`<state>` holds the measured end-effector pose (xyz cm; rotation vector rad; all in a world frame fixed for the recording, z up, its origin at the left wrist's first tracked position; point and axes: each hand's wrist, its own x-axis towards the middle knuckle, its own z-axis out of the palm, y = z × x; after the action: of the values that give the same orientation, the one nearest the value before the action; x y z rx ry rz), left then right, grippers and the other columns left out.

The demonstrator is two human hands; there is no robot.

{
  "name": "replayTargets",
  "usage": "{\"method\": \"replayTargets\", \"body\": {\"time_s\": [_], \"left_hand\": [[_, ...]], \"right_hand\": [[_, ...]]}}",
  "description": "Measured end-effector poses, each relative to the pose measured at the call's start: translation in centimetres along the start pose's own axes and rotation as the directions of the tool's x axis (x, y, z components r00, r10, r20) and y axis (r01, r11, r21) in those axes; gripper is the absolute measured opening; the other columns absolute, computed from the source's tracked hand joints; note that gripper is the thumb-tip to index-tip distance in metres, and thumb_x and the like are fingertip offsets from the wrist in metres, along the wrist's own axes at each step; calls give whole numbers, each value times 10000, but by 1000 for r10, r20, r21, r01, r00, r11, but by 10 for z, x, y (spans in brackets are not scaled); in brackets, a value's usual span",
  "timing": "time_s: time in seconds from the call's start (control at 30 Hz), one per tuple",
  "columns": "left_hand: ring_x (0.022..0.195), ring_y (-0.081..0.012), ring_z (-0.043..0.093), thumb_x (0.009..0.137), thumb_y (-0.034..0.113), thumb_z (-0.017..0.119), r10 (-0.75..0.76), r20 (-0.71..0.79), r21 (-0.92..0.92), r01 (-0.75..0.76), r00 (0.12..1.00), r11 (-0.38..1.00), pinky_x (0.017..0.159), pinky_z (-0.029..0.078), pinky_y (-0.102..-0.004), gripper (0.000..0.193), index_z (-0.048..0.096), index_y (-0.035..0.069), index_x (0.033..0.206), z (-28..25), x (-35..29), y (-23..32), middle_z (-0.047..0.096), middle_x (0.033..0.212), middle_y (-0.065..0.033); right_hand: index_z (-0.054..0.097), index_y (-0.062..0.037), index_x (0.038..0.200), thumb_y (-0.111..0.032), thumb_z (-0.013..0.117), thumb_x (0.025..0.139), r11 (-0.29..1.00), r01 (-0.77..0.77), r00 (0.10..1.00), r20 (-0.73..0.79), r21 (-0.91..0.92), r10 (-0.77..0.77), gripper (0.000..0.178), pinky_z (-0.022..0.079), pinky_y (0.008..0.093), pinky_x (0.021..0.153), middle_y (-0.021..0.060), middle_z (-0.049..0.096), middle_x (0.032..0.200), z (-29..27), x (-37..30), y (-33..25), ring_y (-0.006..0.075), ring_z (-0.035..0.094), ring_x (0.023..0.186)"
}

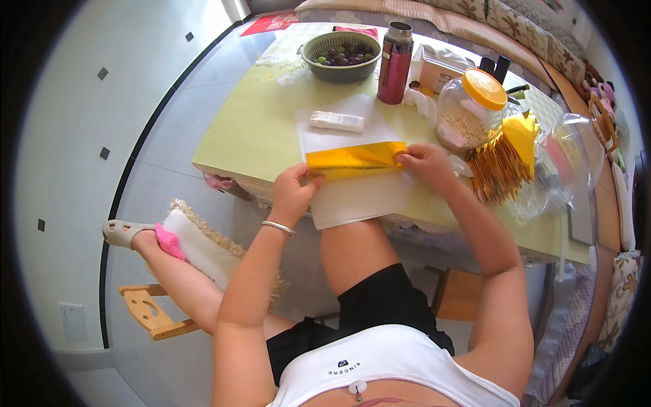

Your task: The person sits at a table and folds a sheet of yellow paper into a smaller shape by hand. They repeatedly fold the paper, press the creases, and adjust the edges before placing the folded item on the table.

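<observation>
A strip of shiny gold foil paper (pixel 356 161) stretches between my two hands, above white paper sheets (pixel 359 200) that hang over the table's near edge. My left hand (pixel 296 193) pinches the foil at its lower left corner; a silver bangle is on that wrist. At the right end my right hand (pixel 427 165) grips it between thumb and fingers. Just beyond the foil a white rectangular pack (pixel 337 122) lies on the paper. To the right of my right hand stands a stack of folded gold foil pieces (pixel 507 163).
On the table (pixel 251 122) stand a grey-green colander (pixel 341 71) of grapes, a dark pink flask (pixel 395 68), and a clear jar (pixel 471 112) with an orange lid. Clear plastic bags (pixel 566 163) crowd the right side. A wooden stool (pixel 152 315) is below at left.
</observation>
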<state>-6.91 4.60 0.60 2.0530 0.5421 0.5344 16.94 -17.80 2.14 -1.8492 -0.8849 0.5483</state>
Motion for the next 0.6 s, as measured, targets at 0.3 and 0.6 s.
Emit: {"method": "replayTargets", "body": {"time_s": [0.3,0.6], "left_hand": [[851,-272,594,771,162,771,96,-339,424,61,936,904,796,494,-419,459,628,4,1177,25,7,4,641,753,-61],[894,-293,598,772,170,761,113,-324,535,83,939,841,830,471,-450,452,625,18,1176,26,12,-1,657,819,-83]], "right_hand": [[695,-61,891,-325,661,894,899,37,968,-208,-436,-141,266,513,440,692,163,695,825,35,26,-13,343,666,790],[693,-82,840,-340,692,863,770,-10,949,-248,-638,-193,259,523,446,696,135,705,811,48,30,-15,331,680,776]]}}
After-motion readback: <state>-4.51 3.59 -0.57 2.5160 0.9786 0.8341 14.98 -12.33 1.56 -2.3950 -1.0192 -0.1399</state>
